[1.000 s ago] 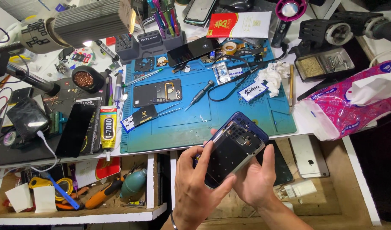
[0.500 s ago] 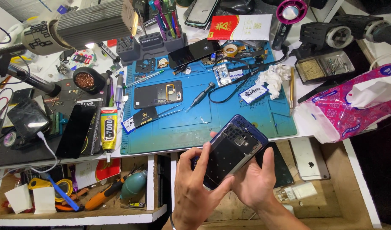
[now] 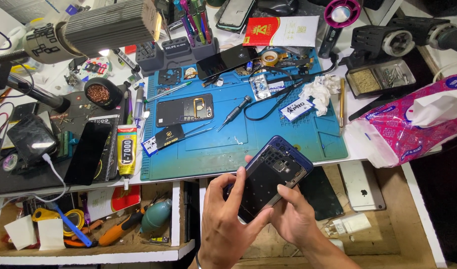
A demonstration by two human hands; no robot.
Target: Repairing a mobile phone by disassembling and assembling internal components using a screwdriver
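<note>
I hold a blue smartphone frame [image 3: 271,174] with its back removed, tilted, just in front of the blue work mat's near edge. My left hand [image 3: 223,224] grips its lower left side, fingers on the dark inner plate. My right hand [image 3: 295,219] supports the lower right edge, thumb pressed on the plate. On the blue repair mat [image 3: 268,134] lie a black phone back panel [image 3: 184,110], a screwdriver [image 3: 234,112], tweezers and crumpled tissue [image 3: 320,91].
A glue tube [image 3: 126,151] and a black phone [image 3: 87,152] lie left of the mat. A pink tissue pack [image 3: 407,124] sits at right. Open drawers below hold a silver phone [image 3: 362,186], a charger [image 3: 350,224], a blower bulb [image 3: 155,217] and tools. A microscope arm [image 3: 89,30] stands at upper left.
Both hands keep holding the phone frame; my fingers shifted slightly on its lower edge. Nothing else moved.
</note>
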